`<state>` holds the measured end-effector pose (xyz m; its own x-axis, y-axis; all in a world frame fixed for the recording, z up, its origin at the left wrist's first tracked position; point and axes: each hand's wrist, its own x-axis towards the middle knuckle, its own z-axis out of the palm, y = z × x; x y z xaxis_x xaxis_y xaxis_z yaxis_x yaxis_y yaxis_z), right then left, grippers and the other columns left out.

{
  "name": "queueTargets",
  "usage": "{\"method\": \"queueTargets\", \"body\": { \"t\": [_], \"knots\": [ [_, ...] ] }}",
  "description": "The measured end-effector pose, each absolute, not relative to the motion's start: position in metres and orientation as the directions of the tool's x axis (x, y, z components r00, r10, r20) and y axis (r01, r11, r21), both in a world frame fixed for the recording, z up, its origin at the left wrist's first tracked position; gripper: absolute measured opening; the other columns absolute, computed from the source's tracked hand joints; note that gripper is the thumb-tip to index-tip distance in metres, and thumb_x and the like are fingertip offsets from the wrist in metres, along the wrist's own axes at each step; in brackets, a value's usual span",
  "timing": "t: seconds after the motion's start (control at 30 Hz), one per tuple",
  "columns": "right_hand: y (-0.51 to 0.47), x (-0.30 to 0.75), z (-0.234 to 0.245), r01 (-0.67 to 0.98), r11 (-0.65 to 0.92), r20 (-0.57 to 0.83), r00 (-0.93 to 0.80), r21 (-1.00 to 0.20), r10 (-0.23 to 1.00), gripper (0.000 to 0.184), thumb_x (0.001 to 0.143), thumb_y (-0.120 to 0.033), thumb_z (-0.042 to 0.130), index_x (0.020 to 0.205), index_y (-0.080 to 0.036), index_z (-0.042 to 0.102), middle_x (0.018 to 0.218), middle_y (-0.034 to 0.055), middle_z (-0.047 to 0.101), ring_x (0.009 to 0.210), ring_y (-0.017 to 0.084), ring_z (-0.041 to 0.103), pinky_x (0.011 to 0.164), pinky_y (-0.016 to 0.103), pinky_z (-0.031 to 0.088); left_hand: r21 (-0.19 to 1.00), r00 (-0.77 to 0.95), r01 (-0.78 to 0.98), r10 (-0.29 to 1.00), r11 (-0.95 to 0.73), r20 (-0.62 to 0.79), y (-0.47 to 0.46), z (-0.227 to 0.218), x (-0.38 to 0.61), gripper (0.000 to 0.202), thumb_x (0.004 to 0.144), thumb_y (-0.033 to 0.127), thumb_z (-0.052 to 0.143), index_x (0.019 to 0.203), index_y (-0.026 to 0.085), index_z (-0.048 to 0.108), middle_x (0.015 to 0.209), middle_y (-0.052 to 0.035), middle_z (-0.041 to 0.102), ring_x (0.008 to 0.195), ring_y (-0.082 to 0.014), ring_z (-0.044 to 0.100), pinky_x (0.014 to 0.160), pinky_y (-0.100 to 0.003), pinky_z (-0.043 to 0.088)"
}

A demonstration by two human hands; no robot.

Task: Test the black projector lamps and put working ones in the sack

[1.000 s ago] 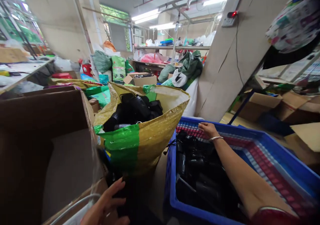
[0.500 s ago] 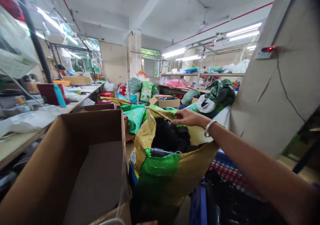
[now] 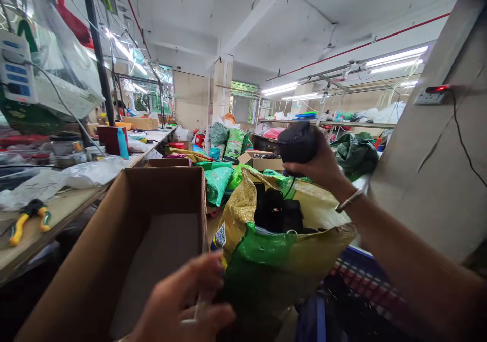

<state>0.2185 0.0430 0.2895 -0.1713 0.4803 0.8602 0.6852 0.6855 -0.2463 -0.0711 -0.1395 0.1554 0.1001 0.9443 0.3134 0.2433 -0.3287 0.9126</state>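
My right hand (image 3: 317, 163) is raised above a yellow-and-green woven sack (image 3: 274, 266), shut on a black rounded object (image 3: 297, 143) whose exact kind I cannot tell. More black objects (image 3: 277, 211) sit in the sack's open mouth, and a thin dark cord hangs near my right hand. My left hand (image 3: 178, 301) is low at the front, beside the sack and over an open cardboard box (image 3: 76, 261). Its fingers curl around a thin pale strip (image 3: 201, 306), possibly plastic.
A blue crate (image 3: 312, 321) with a checked lining sits low on the right, next to a concrete pillar (image 3: 418, 179). Yellow-handled pliers (image 3: 29, 221) lie on a workbench (image 3: 57, 220) at left. Several sacks and boxes stand beyond.
My right hand has gone from open over the sack to raised and holding the black object. My left hand has risen further into view. The view has tilted upward.
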Motion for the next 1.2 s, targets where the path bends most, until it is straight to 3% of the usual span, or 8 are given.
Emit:
{"method": "queueTargets", "body": {
  "t": [0.1,0.27,0.37,0.53,0.6,0.93,1.1,1.2],
  "knots": [
    [-0.017,0.186,0.328,0.694,0.69,0.831,-0.496,0.206,0.251,0.103,0.058,-0.037,0.081,0.142,-0.022,0.024,0.128,0.0121,0.043,0.115,0.035,0.044,0.095,0.05,0.041,0.815,-0.26,0.207,0.773,-0.541,0.579,-0.131,0.21,-0.067,0.052,0.067,0.038,0.073,0.115,0.028,0.056,0.098,-0.0019,0.066,0.077,-0.0166,0.066,0.066,-0.025,0.057],
    [-0.08,0.123,0.322,0.408,0.683,0.49,-0.868,0.606,0.083,0.065,0.084,-0.031,0.061,0.141,-0.02,0.031,0.125,0.0131,0.046,0.113,0.032,0.045,0.095,0.051,0.039,0.734,-0.128,0.334,0.743,-0.591,0.656,-0.127,0.256,-0.073,0.053,0.07,0.043,0.07,0.116,0.021,0.054,0.091,-0.0032,0.065,0.073,-0.0183,0.065,0.06,-0.025,0.054],
    [-0.067,0.113,0.3,0.354,0.822,0.543,-0.837,0.445,0.067,0.078,0.078,-0.042,0.068,0.142,-0.022,0.028,0.131,0.0131,0.042,0.115,0.032,0.044,0.097,0.05,0.038,0.745,-0.097,0.409,0.786,-0.528,0.61,-0.133,0.247,-0.084,0.041,0.076,0.043,0.064,0.111,0.022,0.056,0.087,-0.0018,0.068,0.074,-0.0187,0.065,0.062,-0.025,0.053],
    [-0.028,0.113,0.258,0.15,0.852,0.567,-0.687,-0.502,0.455,0.094,0.063,-0.05,0.076,0.138,-0.018,0.03,0.111,0.0089,0.056,0.096,0.024,0.057,0.082,0.036,0.05,0.856,-0.199,0.326,0.856,-0.401,0.477,-0.14,0.224,-0.095,0.043,0.074,0.047,0.065,0.102,0.02,0.047,0.074,-0.0007,0.067,0.059,-0.0182,0.065,0.05,-0.024,0.052],
    [-0.027,0.11,0.25,0.074,0.732,0.489,-0.698,-0.678,0.523,0.085,0.063,-0.048,0.076,0.131,-0.018,0.037,0.104,0.0063,0.057,0.088,0.02,0.058,0.075,0.031,0.051,0.896,-0.182,0.274,0.896,-0.35,0.406,-0.141,0.219,-0.097,0.042,0.075,0.049,0.062,0.101,0.019,0.046,0.074,-0.0016,0.067,0.056,-0.0188,0.066,0.048,-0.026,0.052],
    [-0.055,0.075,0.24,0.479,0.863,0.692,-0.569,-0.16,0.444,0.076,0.058,-0.039,0.078,0.123,-0.02,0.044,0.105,0.0106,0.05,0.095,0.027,0.051,0.083,0.043,0.046,0.845,-0.309,0.43,0.828,-0.317,0.468,-0.137,0.195,-0.1,0.033,0.075,0.039,0.064,0.095,0.023,0.043,0.063,0.0034,0.065,0.051,-0.016,0.062,0.045,-0.021,0.044],
    [-0.006,0.113,0.256,0.271,0.837,0.495,-0.704,-0.475,0.509,0.074,0.075,-0.057,0.058,0.134,-0.018,0.037,0.096,0.008,0.058,0.085,0.021,0.057,0.073,0.036,0.05,0.924,-0.303,0.273,0.888,-0.268,0.347,-0.135,0.191,-0.097,0.033,0.074,0.039,0.065,0.093,0.023,0.043,0.063,0.0035,0.067,0.052,-0.0161,0.064,0.046,-0.022,0.049],
    [0.039,0.159,0.265,0.449,0.687,0.406,-0.573,-0.572,0.712,0.058,0.076,-0.049,0.059,0.119,-0.012,0.053,0.081,0.0049,0.061,0.067,0.015,0.057,0.06,0.028,0.049,0.949,-0.312,0.152,0.898,-0.276,0.311,-0.134,0.193,-0.105,0.034,0.071,0.038,0.067,0.089,0.022,0.043,0.059,0.0046,0.066,0.051,-0.0163,0.065,0.048,-0.024,0.052]
  ]
}}
